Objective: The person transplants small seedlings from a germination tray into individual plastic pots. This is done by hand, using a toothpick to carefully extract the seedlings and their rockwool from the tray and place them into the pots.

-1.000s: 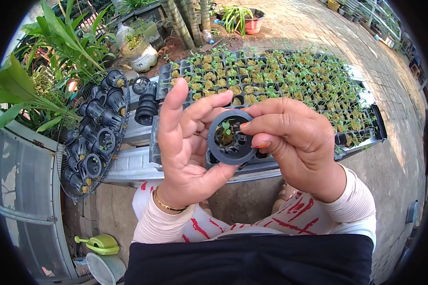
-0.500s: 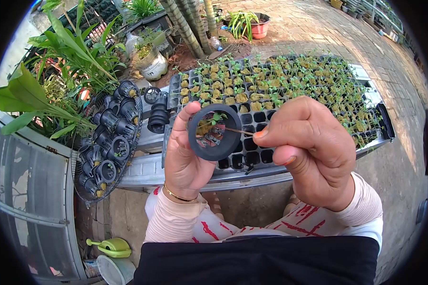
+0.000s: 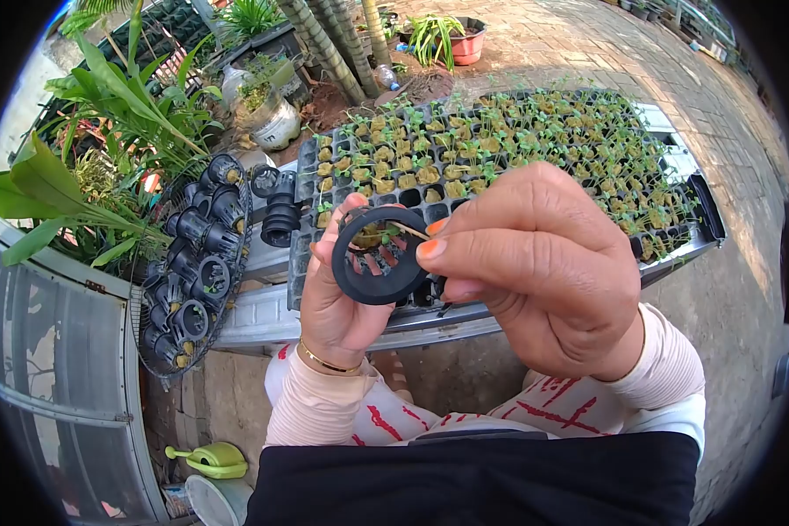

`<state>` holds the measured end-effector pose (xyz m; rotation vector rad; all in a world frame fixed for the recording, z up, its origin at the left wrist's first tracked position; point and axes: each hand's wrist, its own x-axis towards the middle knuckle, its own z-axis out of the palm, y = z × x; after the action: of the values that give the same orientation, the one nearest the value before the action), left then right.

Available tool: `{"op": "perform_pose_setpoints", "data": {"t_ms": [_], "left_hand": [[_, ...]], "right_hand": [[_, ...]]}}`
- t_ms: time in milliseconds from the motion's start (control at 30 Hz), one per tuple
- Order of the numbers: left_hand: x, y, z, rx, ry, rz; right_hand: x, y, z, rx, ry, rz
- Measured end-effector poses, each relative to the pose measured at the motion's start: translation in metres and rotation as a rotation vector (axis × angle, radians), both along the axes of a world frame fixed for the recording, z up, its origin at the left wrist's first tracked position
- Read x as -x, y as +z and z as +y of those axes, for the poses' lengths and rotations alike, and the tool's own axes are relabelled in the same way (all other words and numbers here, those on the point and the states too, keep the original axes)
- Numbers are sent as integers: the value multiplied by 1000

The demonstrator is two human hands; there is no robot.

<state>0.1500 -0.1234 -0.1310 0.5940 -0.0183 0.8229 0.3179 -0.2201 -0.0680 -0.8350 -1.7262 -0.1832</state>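
Observation:
My left hand (image 3: 335, 307) is wrapped round a black net pot (image 3: 352, 279), its open mouth tilted toward me. Inside the pot sits a small green seedling (image 3: 379, 238) in a brownish plug, partly hidden by the rim. My right hand (image 3: 548, 272) pinches a thin wooden stick (image 3: 409, 231) between thumb and forefinger. The stick's tip reaches into the pot's mouth near the seedling. Behind both hands lies a black seedling tray (image 3: 305, 188) with many sprouts in plugs; some front cells are hidden by my hands.
A wire basket (image 3: 249, 197) on the left holds several filled net pots (image 3: 206, 230). A stack of empty net pots (image 3: 280, 217) lies beside the tray on the metal table (image 3: 259, 316). A green watering can (image 3: 215, 459) and a pale bucket (image 3: 219, 500) stand on the ground.
My right hand has moved left, bringing the stick further into the net pot. The pot's mouth has tipped slightly and shifted a little left and down.

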Motion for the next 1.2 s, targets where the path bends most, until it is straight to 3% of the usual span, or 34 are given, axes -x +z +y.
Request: {"op": "perform_pose_setpoints", "data": {"t_ms": [67, 400, 567, 600, 700, 800, 967, 1200], "left_hand": [[1, 3, 0, 26, -89, -10], [2, -1, -2, -48, -62, 50], [3, 3, -2, 292, 35, 181], [1, 2, -3, 199, 143, 154], [8, 1, 5, 304, -65, 34], [-2, -2, 6, 99, -185, -94], [-2, 3, 1, 51, -203, -58], [-2, 13, -6, -241, -224, 282]], "right_hand": [[1, -1, 2, 3, 2, 17], [3, -8, 11, -8, 47, 87], [-6, 16, -9, 49, 44, 67], [-9, 20, -14, 64, 41, 58], [-36, 20, -11, -67, 73, 94], [-30, 20, 0, 125, 349, 535], [-21, -1, 23, 577, 649, 1128], [-17, -4, 23, 769, 605, 1059]]}}
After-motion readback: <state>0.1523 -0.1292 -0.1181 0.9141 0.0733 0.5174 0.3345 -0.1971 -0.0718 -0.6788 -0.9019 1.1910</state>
